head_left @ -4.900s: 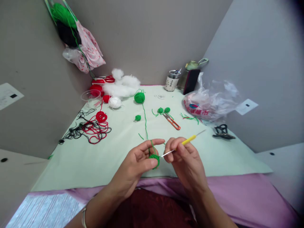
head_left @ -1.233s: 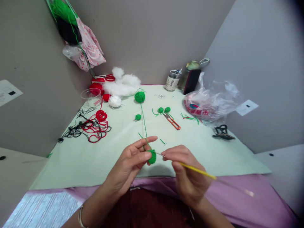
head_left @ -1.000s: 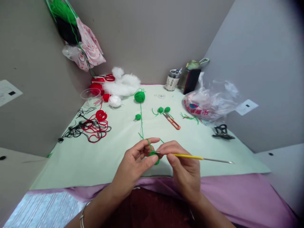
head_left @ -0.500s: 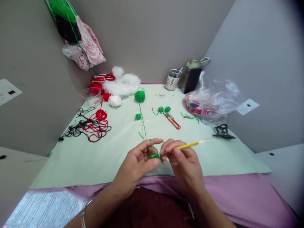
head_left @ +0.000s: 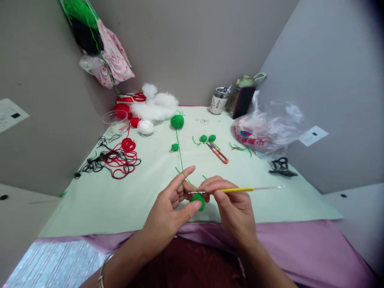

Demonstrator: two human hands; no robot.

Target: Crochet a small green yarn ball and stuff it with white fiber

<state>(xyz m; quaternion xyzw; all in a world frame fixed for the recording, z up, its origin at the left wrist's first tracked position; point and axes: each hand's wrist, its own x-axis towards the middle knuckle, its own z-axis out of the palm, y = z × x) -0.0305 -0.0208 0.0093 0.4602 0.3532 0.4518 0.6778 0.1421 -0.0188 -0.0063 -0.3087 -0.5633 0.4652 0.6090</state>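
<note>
My left hand [head_left: 171, 206] pinches a small green crochet piece [head_left: 198, 201] between thumb and fingers. Its index finger is raised, with green yarn [head_left: 181, 154] running over it from the green yarn ball [head_left: 177, 121] farther back. In my right hand [head_left: 232, 204] is a crochet hook with a yellow handle [head_left: 238, 190], held level. The hook's thin metal end lies at the top edge of the green piece; its other metal end points right. Beyond my hands lie a small green crocheted ball [head_left: 174, 147], two more green balls [head_left: 208, 138] and orange thread snips [head_left: 220, 153].
Tangled black and red yarn [head_left: 115, 160] lies at left, with white stuffing [head_left: 157, 106] and a white yarn ball [head_left: 145, 127] behind. At right are a plastic bag [head_left: 264, 130], a black hair claw [head_left: 282, 167], a phone [head_left: 244, 102] and a pen holder [head_left: 219, 101].
The green piece has turned so more of its rounded side shows. My left index finger has lifted higher. The hook has swung level, its tip now farther left across the piece.
</note>
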